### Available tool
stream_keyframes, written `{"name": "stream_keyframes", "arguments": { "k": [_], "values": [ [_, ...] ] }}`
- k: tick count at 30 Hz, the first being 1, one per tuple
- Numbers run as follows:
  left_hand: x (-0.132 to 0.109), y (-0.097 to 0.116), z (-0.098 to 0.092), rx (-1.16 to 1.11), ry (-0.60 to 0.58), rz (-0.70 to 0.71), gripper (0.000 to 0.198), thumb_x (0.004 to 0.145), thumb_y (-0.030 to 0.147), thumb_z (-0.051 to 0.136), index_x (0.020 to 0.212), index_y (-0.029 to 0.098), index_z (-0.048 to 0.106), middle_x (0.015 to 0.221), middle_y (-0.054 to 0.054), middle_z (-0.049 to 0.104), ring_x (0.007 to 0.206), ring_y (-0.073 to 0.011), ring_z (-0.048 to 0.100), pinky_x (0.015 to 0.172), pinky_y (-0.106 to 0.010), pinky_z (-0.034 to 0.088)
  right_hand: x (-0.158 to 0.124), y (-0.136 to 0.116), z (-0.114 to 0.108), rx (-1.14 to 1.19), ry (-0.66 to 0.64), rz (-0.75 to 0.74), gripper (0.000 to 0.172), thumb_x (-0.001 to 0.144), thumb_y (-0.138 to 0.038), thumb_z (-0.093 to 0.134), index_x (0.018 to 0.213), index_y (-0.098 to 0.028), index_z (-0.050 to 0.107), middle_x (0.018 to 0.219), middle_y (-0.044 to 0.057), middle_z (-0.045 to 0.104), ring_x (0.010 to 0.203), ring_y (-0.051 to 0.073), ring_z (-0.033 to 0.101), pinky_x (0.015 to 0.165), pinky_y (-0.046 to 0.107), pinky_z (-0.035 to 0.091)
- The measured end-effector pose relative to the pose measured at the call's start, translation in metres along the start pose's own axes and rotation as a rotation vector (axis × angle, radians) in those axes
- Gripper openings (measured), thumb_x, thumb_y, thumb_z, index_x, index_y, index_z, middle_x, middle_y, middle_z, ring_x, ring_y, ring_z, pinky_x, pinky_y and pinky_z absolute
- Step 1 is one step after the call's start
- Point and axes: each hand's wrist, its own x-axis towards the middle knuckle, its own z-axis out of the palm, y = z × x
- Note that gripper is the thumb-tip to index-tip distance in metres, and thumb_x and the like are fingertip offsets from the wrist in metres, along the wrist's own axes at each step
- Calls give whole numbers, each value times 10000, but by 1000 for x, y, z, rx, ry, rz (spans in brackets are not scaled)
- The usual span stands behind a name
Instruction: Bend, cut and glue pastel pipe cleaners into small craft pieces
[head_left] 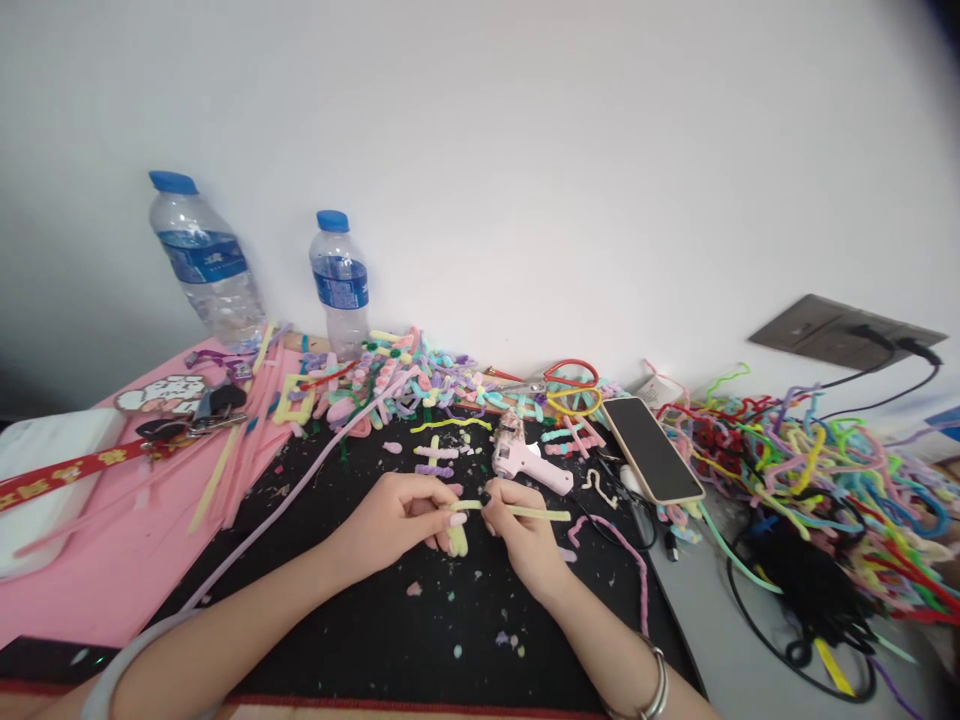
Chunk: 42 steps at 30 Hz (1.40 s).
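Over the middle of the black mat, my left hand (pixel 409 520) and my right hand (pixel 521 525) are close together, both pinching a pale yellow pipe cleaner (pixel 551 515). One end of it sticks out to the right past my right hand. Below my left fingers hangs a thicker folded yellow bit (pixel 458 542); whether it joins the same strip I cannot tell. Just beyond the hands lie a pink hot glue gun (pixel 534 467) and small pipe-cleaner pieces, among them a purple one (pixel 433 470).
Scissors with red and yellow handles (pixel 574 388) lie behind the glue gun. A phone (pixel 652 450) rests to the right, beside a heap of coloured pipe cleaners (pixel 817 450) and cables. Two water bottles (pixel 341 285) stand by the wall. Pink sheets (pixel 172 510) cover the left side.
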Motion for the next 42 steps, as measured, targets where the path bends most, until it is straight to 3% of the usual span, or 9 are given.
{"name": "stream_keyframes", "arguments": {
  "k": [5,13,18,28,38,42],
  "values": [
    [0,-3,0,-20,20,-15,178,762,231,662,917,160,611,673,-3,713,582,-157,681,567,-234,528,1,1,1,-14,-9,29,334,836,-243,480,525,-201,368,505,-52,344,507,105,300,500,253,226],
    [-1,-3,0,-6,59,0,163,746,234,671,887,154,664,679,-12,718,588,-156,675,563,-231,536,1,4,1,15,-42,47,333,847,-258,479,541,-201,360,514,-55,342,505,101,277,490,249,207],
    [1,-4,0,-57,128,-5,86,720,221,683,768,155,710,635,-5,709,544,-138,657,556,-221,535,0,5,2,-19,-51,19,341,861,-250,472,541,-199,366,525,-50,350,515,104,295,497,248,222],
    [3,12,-7,-86,342,-19,83,719,235,670,705,155,689,628,-6,717,590,-158,685,592,-230,550,-3,4,-1,-79,87,-38,388,896,-330,445,535,-195,402,516,-43,365,511,113,328,505,260,230],
    [3,-2,-7,-61,123,-31,165,755,229,660,902,157,676,682,-23,734,616,-169,687,595,-249,535,-2,7,-3,-41,90,-12,385,898,-354,442,549,-199,388,528,-44,367,516,113,313,508,261,231],
    [3,1,-8,23,134,-10,120,764,248,651,798,153,717,686,-37,735,628,-175,681,611,-255,527,-2,6,-3,-51,82,-15,394,895,-369,450,544,-201,392,521,-42,359,512,116,314,503,262,228]
  ]
}}
